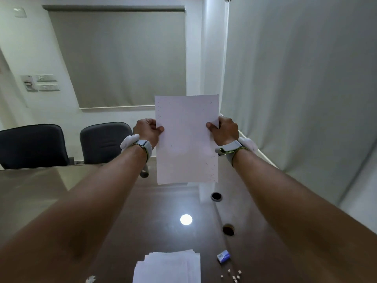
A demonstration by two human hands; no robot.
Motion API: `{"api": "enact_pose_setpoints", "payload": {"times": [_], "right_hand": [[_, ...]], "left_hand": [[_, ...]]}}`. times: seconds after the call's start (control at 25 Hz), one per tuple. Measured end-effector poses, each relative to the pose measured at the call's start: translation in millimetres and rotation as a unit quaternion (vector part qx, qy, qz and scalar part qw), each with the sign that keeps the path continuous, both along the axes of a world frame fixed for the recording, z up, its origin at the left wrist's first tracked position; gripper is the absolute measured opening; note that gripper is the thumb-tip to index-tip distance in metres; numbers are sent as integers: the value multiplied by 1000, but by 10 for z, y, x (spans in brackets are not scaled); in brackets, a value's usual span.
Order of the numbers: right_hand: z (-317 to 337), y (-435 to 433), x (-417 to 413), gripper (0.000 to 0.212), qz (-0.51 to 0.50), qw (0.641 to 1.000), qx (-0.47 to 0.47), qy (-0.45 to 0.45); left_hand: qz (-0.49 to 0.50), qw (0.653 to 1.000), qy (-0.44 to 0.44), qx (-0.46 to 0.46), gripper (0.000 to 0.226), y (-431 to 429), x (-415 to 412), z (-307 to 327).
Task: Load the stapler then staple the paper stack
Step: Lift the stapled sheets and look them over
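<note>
I hold a white paper stack (186, 139) upright in the air above the far part of the table. My left hand (148, 129) grips its left edge and my right hand (223, 129) grips its right edge, thumbs on the front. A second pile of white sheets (169, 266) lies flat at the table's near edge. A small blue and white staple box (223, 256) lies to the right of that pile, with several loose staple pieces (233, 275) near it. No stapler is in view.
The glossy brown table (81, 190) has two round cable holes (216, 196) (228, 230) on its right side. Two dark office chairs (32, 146) (104, 141) stand behind the far edge. A white curtain (306, 78) hangs close on the right.
</note>
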State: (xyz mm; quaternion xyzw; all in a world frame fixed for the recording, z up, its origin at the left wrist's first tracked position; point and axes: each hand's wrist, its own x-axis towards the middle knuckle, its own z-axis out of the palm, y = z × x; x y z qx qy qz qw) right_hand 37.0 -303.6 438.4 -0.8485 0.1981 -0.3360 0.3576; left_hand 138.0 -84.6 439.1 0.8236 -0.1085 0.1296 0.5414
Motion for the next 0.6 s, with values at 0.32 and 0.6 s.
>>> {"api": "enact_pose_setpoints", "payload": {"times": [0.32,0.6], "right_hand": [[-848,-737,-1165,28,-78,994,12,74],[-1619,-805,-2543,26,-165,977,33,133]], "left_hand": [[-80,995,44,41,12,-829,-976,-775],[-176,972,125,90,17,-1189,-2019,-1623]]}}
